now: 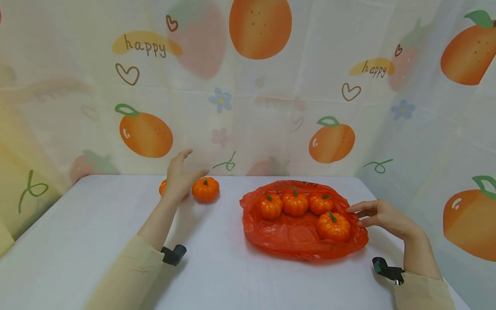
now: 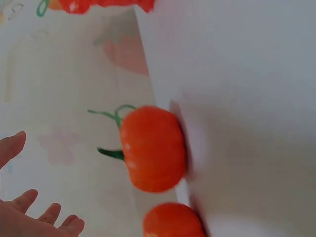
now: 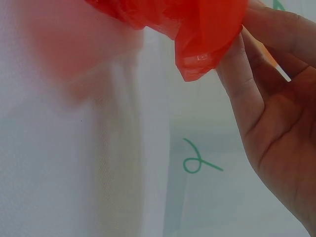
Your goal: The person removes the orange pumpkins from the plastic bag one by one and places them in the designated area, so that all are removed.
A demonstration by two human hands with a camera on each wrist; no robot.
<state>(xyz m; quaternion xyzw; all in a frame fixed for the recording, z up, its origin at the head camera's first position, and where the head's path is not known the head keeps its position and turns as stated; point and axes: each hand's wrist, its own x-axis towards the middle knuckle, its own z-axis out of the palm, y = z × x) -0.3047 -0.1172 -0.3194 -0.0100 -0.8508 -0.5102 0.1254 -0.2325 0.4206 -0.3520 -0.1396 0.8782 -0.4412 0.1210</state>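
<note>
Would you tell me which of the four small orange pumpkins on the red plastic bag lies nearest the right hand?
The front-right small orange pumpkin, alone in the near row beside the right hand; the other three sit in a row behind it.

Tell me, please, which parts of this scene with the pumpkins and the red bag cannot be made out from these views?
- Second loose pumpkin: head view, mostly hidden behind the left hand; left wrist view, cut off by the bottom edge.
- Right hand grip on the red bag: right wrist view shows fingers against the bag's edge; a pinch cannot be confirmed.
- Bag's pumpkins: outside the right wrist view.
- Print at the bag's rear rim: too small to read.
</note>
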